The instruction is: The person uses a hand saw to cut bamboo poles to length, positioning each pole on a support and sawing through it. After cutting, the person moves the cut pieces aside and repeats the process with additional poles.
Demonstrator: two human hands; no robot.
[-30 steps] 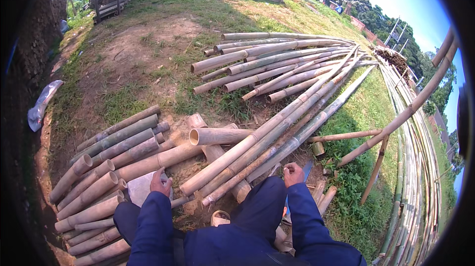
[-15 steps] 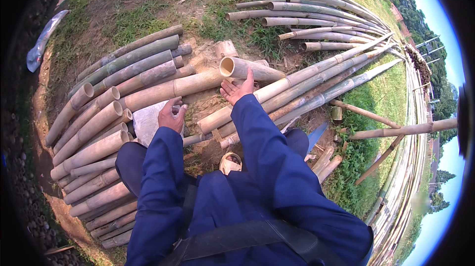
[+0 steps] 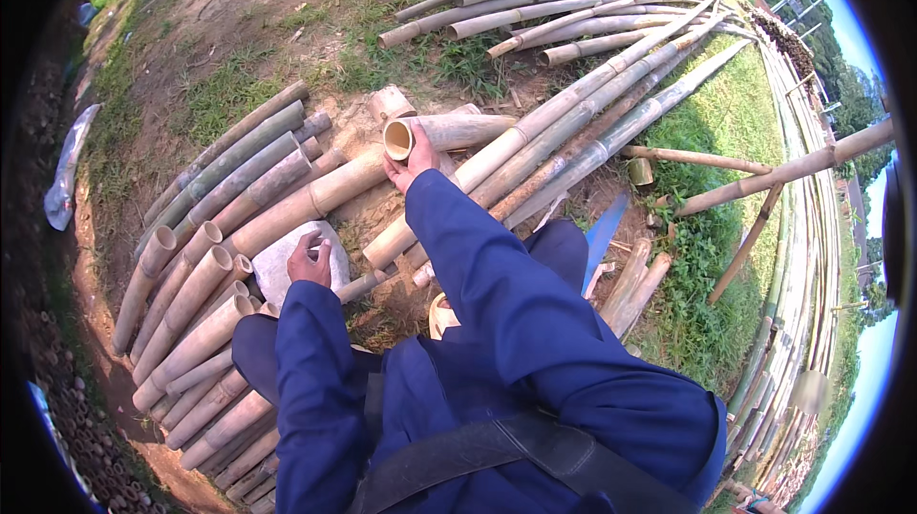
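My right hand [image 3: 415, 162] grips the near end of a short bamboo tube [image 3: 463, 132], its thumb over the rim of the open mouth and its fingers underneath. That tube rests across a thicker bamboo pole [image 3: 325, 194] and beside a cut bamboo stub [image 3: 390, 103]. Lower left, my left hand [image 3: 310, 260] hovers over or touches a pale grey-white block [image 3: 277, 256]; its fingers are loosely curled, the thumb apart, with nothing in them.
Cut bamboo pieces [image 3: 210, 390] lie stacked at my left. Long bamboo poles [image 3: 564, 127] stretch to the far right. A wooden pole frame [image 3: 783, 175] stands at right, near a blue, blade-like flat piece [image 3: 604, 232] and split bamboo [image 3: 635, 289]. A plastic bag [image 3: 69, 170] lies far left.
My right hand has gone from an open palm beside the tube's mouth to a grip on its rim. My left hand stays near the pale block. The whole view has shifted.
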